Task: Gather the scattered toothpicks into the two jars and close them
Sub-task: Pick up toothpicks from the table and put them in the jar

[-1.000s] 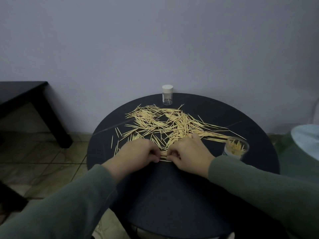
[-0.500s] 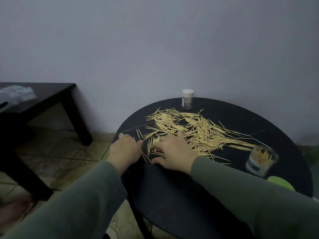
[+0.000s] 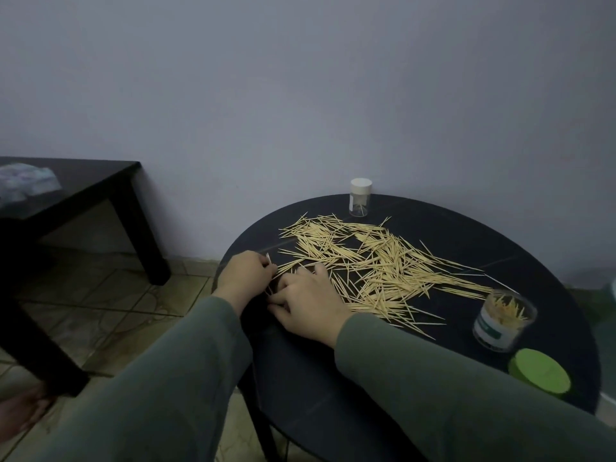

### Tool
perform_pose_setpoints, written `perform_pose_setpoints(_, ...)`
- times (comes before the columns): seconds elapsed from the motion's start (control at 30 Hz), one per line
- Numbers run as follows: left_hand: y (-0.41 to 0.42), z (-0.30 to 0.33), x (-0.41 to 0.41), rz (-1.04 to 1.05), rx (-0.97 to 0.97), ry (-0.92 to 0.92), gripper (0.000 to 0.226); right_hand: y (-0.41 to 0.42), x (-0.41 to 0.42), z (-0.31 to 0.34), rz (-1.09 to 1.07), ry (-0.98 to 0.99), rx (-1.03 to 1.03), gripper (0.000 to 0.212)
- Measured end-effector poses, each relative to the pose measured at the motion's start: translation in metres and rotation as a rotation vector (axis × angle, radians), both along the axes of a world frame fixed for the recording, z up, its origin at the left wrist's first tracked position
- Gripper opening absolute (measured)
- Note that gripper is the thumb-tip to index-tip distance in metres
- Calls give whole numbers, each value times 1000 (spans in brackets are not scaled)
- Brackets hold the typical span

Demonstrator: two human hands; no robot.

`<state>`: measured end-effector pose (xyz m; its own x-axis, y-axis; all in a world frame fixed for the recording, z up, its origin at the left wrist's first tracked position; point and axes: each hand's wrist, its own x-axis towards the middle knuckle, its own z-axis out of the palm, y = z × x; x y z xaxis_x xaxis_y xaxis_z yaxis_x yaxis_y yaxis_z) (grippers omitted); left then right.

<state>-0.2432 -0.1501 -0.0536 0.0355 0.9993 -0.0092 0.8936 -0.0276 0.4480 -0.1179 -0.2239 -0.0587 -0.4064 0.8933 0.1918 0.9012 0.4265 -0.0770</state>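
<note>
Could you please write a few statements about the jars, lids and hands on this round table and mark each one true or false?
1. The small clear jar with the white lid at the table's far edge is closed. True.
2. The wider clear jar with the green label is capped. False: it stands open, toothpicks inside.
3. The round green lid lies flat beside the wider jar. True.
4. The left hand hangs idle. False: it pinches toothpicks, close to the right hand.
</note>
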Motion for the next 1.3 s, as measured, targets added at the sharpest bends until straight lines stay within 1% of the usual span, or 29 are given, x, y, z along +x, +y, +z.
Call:
perform_pose_setpoints(0.1, -2, -1, 16, -45, 3, -24, 26, 0, 21, 2, -33, -70, 17, 35)
perform_pose_setpoints(0.17, -3, -2, 27, -78, 13, -24, 27, -1, 35, 3, -57, -75, 27, 35)
perform_pose_setpoints(0.33, -3, -2, 48, -140, 46, -24, 23, 1, 55, 13, -119, -158, 4, 33)
perform_pose_setpoints(0.4, -1, -1, 52, -154, 41, -23, 22, 6, 59, 19, -139, -146, 6, 31)
perform_pose_setpoints(0.53, 12, 6, 56, -82, 119, -108, 25, 32, 65, 39, -204, -40, 48, 29)
perform_pose_setpoints(0.6, 22, 7, 58, -30, 179, -129, 25, 53, 71, 48, -260, -35, 37, 26)
perform_pose_setpoints(0.67, 35, 5, 59, 14, 201, -131, 29, 76, 78, 52, -313, -59, 32, 27)
perform_pose_setpoints(0.83, 75, -2, 58, 72, 186, -92, 44, 133, 89, 43, -420, -138, 0, 35)
perform_pose_setpoints(0.97, 103, -4, 60, 55, 167, -44, 49, 163, 87, 32, -365, -237, -11, 39)
perform_pose_setpoints(1.1, 127, -14, 67, -15, 141, 40, 48, 188, 88, 21, -306, -320, -58, 47)
perform_pose_setpoints(1.17, 136, -19, 72, -60, 136, 82, 47, 199, 92, 16, -323, -316, -78, 47)
perform_pose_setpoints(1.3, 146, -23, 82, -133, 132, 106, 48, 212, 99, 10, -376, -330, -176, 46)
